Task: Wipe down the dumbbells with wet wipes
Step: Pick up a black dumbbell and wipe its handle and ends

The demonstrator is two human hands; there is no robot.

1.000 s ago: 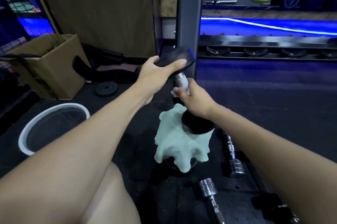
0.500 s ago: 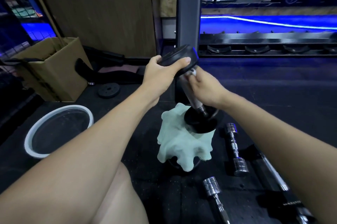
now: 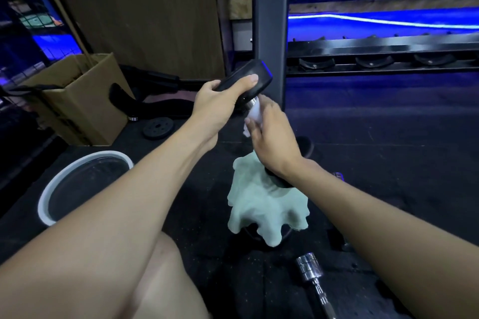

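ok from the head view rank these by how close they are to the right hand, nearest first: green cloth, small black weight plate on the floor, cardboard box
1. The green cloth, draped just below the right hand, by its wrist.
2. The small black weight plate, flat on the floor to the left, past the left forearm.
3. The cardboard box, farther left, beyond the plate.

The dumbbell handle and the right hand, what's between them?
In the head view, a white wet wipe lies between the right hand and the dumbbell handle, wrapped around the bar.
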